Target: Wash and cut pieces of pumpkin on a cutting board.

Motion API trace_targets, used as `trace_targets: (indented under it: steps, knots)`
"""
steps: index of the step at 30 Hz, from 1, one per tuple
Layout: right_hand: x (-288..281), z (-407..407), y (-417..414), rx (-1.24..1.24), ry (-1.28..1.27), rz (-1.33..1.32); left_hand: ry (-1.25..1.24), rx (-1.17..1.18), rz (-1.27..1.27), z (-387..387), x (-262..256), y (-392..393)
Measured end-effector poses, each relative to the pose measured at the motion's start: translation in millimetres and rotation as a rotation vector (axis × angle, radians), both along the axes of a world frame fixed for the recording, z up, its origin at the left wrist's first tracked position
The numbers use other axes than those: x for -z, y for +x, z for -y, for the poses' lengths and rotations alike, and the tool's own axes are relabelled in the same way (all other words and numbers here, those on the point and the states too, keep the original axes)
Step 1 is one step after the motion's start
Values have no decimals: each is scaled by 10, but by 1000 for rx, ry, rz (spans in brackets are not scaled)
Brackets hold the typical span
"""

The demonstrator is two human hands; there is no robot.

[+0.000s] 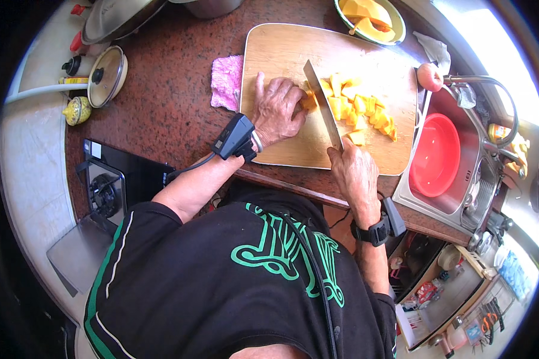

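Note:
My right hand (354, 168) grips the handle of a kitchen knife (322, 103), whose broad blade points away from me over a wooden cutting board (278, 49). Under the curled fingers of my left hand (278, 107) lies a piece of orange pumpkin (309, 102), pressed against the board just left of the blade. To the right of the knife are several cut pumpkin chunks (359, 105), loosely heaped. The handle is mostly hidden by my right fingers. How far the edge has gone into the piece cannot be seen.
A bowl (397, 38) with large pumpkin pieces stands behind the board. At right, an apple (430, 77) sits near the metal sink (465, 197), which holds a red basin (435, 155). A pink cloth (227, 83) touches the board's left edge. A gas hob (117, 179) lies at left.

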State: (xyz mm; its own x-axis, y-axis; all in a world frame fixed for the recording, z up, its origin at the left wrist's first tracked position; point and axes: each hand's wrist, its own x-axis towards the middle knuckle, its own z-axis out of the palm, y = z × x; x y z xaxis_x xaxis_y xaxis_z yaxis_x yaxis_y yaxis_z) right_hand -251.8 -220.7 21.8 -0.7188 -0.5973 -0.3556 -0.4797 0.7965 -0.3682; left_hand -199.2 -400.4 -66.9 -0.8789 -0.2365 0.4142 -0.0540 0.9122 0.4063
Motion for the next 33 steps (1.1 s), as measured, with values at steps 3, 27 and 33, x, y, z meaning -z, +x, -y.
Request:
trace_targets:
  steps: [3,27,33]
  knots:
    - [-131,57,45,40,-45,17,45,8,0,-8,-41,-3]
    - [5,80,-184,11,-227,106,137,67,-70,46,-166,201]
    - [-151,-118,93,58,-141,197,198,9,-6,227,-148,434]
